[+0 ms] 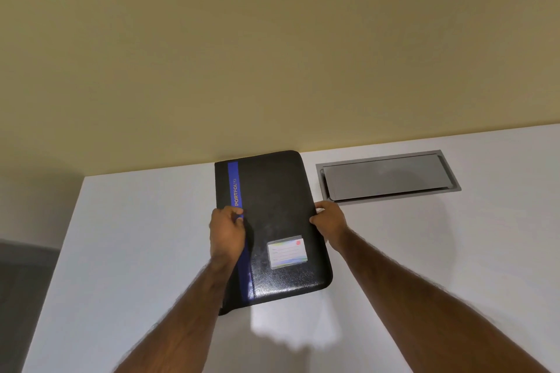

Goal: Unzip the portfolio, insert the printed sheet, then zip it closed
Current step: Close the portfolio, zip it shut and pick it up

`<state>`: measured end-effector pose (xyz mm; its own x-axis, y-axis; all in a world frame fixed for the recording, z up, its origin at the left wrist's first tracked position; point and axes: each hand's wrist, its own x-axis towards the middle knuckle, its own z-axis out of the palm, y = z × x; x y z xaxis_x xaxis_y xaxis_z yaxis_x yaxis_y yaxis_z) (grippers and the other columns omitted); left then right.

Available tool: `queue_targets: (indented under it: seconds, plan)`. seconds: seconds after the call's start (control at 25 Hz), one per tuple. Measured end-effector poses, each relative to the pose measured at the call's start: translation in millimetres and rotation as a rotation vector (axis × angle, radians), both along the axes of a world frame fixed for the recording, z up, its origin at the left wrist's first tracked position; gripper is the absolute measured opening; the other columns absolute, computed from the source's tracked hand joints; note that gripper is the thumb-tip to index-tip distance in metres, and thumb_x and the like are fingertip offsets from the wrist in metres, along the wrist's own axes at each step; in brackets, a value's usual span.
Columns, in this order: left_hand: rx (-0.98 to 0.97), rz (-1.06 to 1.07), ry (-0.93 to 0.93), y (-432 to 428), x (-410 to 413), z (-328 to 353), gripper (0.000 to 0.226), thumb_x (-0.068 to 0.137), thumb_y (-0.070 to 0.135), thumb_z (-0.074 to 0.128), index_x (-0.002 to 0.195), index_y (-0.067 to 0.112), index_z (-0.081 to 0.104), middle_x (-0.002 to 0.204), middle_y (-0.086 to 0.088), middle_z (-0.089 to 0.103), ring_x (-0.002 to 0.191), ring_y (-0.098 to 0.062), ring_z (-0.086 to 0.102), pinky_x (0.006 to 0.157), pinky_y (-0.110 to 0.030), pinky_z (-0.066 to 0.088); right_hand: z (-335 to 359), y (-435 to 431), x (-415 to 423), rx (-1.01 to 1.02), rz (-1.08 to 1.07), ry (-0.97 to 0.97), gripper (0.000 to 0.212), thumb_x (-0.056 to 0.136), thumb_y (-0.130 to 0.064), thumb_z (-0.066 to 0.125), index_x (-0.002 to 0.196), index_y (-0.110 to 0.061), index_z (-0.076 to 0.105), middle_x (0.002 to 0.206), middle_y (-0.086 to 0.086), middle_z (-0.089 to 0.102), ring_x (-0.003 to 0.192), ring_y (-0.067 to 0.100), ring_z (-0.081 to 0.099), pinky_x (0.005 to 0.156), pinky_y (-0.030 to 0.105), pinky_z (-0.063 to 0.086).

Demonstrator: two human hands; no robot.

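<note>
Both hands grip a closed black portfolio from opposite long edges. Left hand curls over the spine side, its thumb and fingers pressed on the blue stripe that runs the length of the cover and carries the word PORTFOLIO. Right hand is closed around the opposite, right-hand edge, with the fingers wrapped under it and the thumb on top. Whether the portfolio lies flat or is slightly raised cannot be told; its far end reaches the back edge of the white table, against the pale yellow wall. A clear card pocket holding a label sits on the cover near the lower right. Just beside the portfolio, to its right, a grey cable hatch is set flush into the table. No printed sheet shows in view
</note>
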<state>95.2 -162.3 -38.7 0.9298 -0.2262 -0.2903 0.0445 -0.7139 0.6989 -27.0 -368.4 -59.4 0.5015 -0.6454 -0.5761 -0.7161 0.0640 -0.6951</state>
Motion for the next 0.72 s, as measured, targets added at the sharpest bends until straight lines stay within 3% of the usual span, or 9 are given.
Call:
queue_targets:
  seconds: [0.16,0.28,0.48,0.72]
  plan:
    - [0.243,0.053,-0.094,-4,-4,5,0.039,0.091,0.019,0.069,0.129,0.014,0.057,0.130,-0.016,0.053,0.119,-0.037,0.055,0.099,-0.048,0.049,1,8,5,0.023,0.025,0.029,0.033,0.093,-0.007,0.064,0.125,-0.009,0.061,0.127,0.011,0.065,0.110,0.031,0.065,0.097,0.042,0.056]
    - [0.323,0.184,0.032,15,-5,-4,0.059,0.090,0.024,0.070,0.142,0.010,0.044,0.136,-0.022,0.052,0.124,-0.044,0.052,0.100,-0.056,0.046,-2,8,5,-0.007,0.038,0.043,0.032,0.094,-0.009,0.063,0.125,-0.010,0.060,0.128,0.010,0.065,0.110,0.031,0.065,0.097,0.043,0.055]
    - [0.200,0.115,0.095,12,-7,-9,0.040,0.091,0.015,0.068,0.128,0.003,0.056,0.123,-0.023,0.058,0.114,-0.044,0.058,0.097,-0.054,0.050,-4,9,4,-0.051,0.032,0.050,0.027,0.095,-0.012,0.062,0.123,-0.012,0.063,0.125,0.008,0.067,0.106,0.029,0.066,0.095,0.042,0.057]
    - [0.182,0.015,0.109,13,-9,-4,0.041,0.091,0.012,0.065,0.130,0.007,0.054,0.126,-0.022,0.053,0.118,-0.043,0.054,0.104,-0.052,0.046,-4,5,4,-0.100,0.005,0.070,0.024,0.093,-0.008,0.062,0.116,-0.014,0.063,0.121,0.008,0.068,0.101,0.028,0.067,0.092,0.042,0.058]
